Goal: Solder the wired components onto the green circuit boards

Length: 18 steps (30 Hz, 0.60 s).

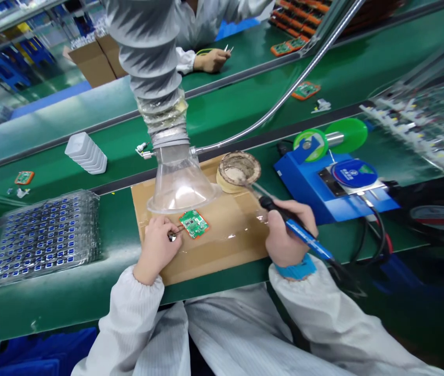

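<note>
My right hand (289,235) is closed around the blue and black handle of a soldering iron (304,233). The iron's tip end reaches into a round, stained pot (232,180) at the back of the cardboard sheet (222,250). My left hand (161,243) pinches a small dark part with thin wires, close to the left edge of a green circuit board (194,224) with an orange rim. That board lies on the cardboard, just below the clear fume hood (178,188).
Clear trays (45,235) with blue parts lie at the left, white stacked containers (86,152) behind them. A blue solder feeder (324,177) stands at the right. A metal flexible tube (284,99) crosses behind. Across the bench is another person's hand (214,61).
</note>
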Each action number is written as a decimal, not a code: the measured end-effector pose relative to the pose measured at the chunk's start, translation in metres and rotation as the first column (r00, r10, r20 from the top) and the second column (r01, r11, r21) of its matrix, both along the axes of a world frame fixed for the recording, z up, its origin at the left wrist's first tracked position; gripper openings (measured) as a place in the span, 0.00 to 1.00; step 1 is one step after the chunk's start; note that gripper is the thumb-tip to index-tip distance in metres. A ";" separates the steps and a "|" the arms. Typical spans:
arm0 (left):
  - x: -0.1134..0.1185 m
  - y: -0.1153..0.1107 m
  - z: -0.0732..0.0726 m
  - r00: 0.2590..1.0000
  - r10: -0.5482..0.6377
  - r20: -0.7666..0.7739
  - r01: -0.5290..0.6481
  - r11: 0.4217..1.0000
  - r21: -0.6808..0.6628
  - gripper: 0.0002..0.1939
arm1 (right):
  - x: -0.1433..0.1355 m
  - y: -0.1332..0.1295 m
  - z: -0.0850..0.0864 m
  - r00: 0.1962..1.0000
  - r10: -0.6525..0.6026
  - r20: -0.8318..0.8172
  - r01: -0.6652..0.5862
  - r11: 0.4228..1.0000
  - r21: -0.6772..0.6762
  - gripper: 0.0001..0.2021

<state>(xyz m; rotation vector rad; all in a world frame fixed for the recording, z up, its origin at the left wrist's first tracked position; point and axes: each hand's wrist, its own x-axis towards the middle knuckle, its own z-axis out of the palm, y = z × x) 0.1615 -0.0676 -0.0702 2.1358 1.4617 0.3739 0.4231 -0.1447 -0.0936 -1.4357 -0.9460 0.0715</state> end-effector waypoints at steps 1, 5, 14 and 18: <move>-0.003 0.001 0.002 1.000 -0.012 0.020 0.012 1.000 -0.016 0.05 | 0.007 0.005 0.001 1.000 0.002 0.022 -0.001 0.999 -0.045 0.11; -0.026 0.010 0.013 0.945 0.049 0.324 0.051 0.955 -0.292 0.08 | 0.016 0.016 0.003 0.999 0.034 -0.018 -0.037 0.980 -0.196 0.15; -0.086 0.100 0.049 0.705 0.582 0.406 -0.125 0.665 -0.736 0.13 | 0.001 -0.004 -0.010 0.998 0.068 -0.003 -0.068 0.993 -0.100 0.09; -0.055 0.171 0.058 0.722 0.547 0.425 -0.201 0.752 -0.628 0.08 | 0.004 -0.006 -0.015 0.998 0.056 -0.023 -0.057 0.996 -0.066 0.10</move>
